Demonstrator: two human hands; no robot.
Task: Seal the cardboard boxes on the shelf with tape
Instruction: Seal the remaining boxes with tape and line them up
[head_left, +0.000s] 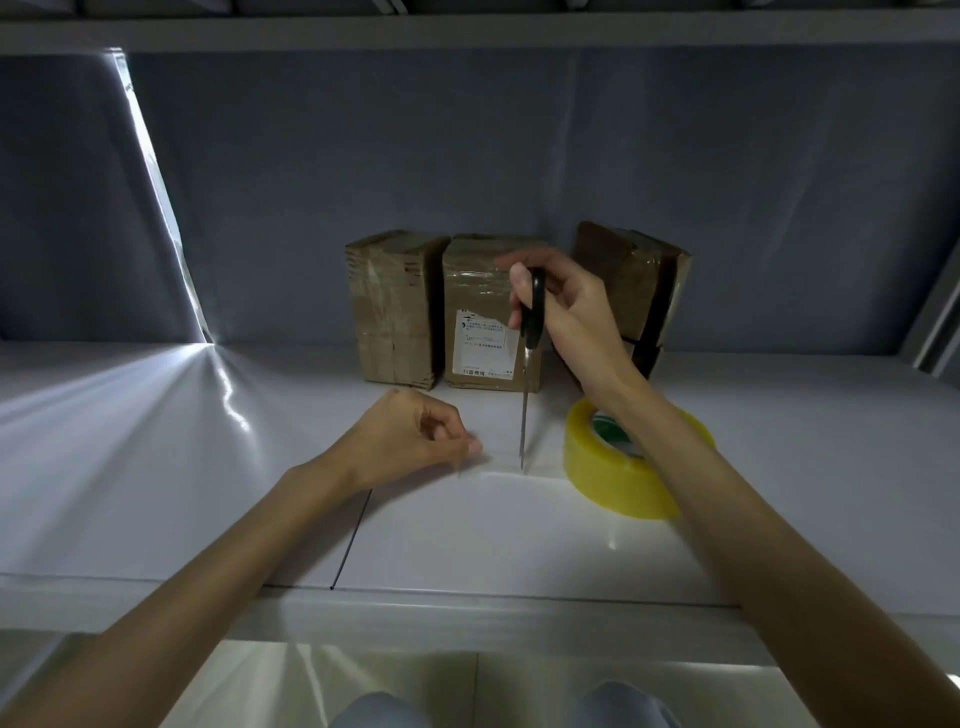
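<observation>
My right hand (566, 312) grips the scissors (531, 358) point-down, left hand (410, 441) pinches the clear strip off the tape (618, 467); slack could fold it onto itself before the cut

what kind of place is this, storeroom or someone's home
Probably a storeroom or small packing area, though home can't be ruled out. Taped cardboard boxes stand on a white shelf under another shelf, one bearing a shipping label, with a tape roll nearby.

Dim scene; bright glare streaks the shelf (156, 415) from the left.
</observation>
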